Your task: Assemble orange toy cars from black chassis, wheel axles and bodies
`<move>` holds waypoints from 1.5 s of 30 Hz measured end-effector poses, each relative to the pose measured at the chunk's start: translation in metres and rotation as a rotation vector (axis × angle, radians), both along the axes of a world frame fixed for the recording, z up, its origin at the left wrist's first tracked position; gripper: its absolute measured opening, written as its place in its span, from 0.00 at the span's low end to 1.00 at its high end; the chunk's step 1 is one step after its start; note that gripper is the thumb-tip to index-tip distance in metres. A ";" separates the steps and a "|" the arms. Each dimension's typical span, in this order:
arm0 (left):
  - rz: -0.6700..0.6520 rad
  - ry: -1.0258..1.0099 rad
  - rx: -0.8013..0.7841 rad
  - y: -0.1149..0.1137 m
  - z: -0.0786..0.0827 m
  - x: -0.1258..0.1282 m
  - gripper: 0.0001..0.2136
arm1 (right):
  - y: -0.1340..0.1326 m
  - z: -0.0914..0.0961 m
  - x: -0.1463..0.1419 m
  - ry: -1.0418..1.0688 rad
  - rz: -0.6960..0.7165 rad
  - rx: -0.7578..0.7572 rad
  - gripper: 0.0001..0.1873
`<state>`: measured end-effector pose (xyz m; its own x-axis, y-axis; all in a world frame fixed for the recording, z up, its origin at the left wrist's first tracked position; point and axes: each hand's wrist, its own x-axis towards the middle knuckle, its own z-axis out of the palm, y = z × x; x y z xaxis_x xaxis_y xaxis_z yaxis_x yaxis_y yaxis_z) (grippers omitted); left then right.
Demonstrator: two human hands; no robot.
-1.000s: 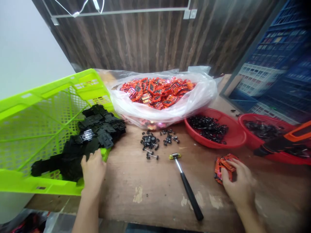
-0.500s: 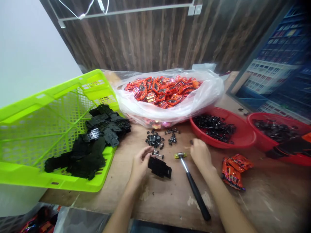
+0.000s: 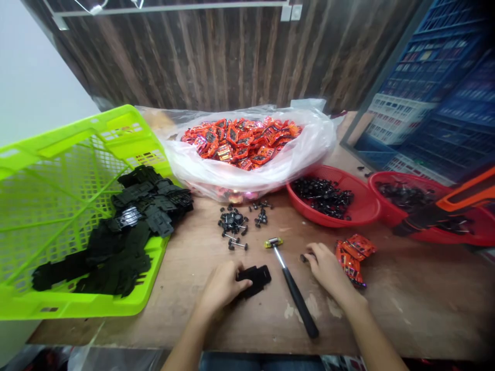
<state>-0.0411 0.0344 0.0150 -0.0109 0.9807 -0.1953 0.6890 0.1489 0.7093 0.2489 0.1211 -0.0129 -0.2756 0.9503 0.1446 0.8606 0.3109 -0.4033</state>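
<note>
1. Left hand (image 3: pixel 223 284) grips a black plate (image 3: pixel 258 281) – near centre, left of the hammer (image 3: pixel 293 287).
2. Right hand (image 3: pixel 324 265) pinches a small dark part (image 3: pixel 303 258), right of the hammer.
3. Orange shells (image 3: pixel 351 253) lie just right – a red basket (image 3: pixel 366 207) farther off.

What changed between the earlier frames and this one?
The left hand moved right from the green crate, now holding a black plate. The right hand let go of the orange shells and moved left, now pinching a small dark piece. Hammer and bag stayed put.
</note>
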 end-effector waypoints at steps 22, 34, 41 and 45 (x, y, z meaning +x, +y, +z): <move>0.239 -0.718 0.079 0.016 -0.014 0.083 0.08 | -0.036 0.023 -0.024 0.264 0.059 0.125 0.10; 0.140 -0.653 0.189 0.017 -0.016 0.087 0.11 | -0.058 0.017 -0.079 0.188 0.065 0.370 0.17; 0.161 -0.680 0.147 0.017 -0.011 0.075 0.10 | -0.047 0.016 -0.086 0.530 0.041 0.104 0.15; 0.184 -0.735 0.116 0.017 -0.004 0.070 0.09 | -0.034 0.021 -0.084 0.692 0.056 -0.146 0.26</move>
<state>0.0289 0.0509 0.0109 -0.0826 0.9903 -0.1115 0.0054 0.1123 0.9937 0.1646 0.0868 0.0084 -0.2152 0.9606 0.1759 0.3759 0.2478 -0.8929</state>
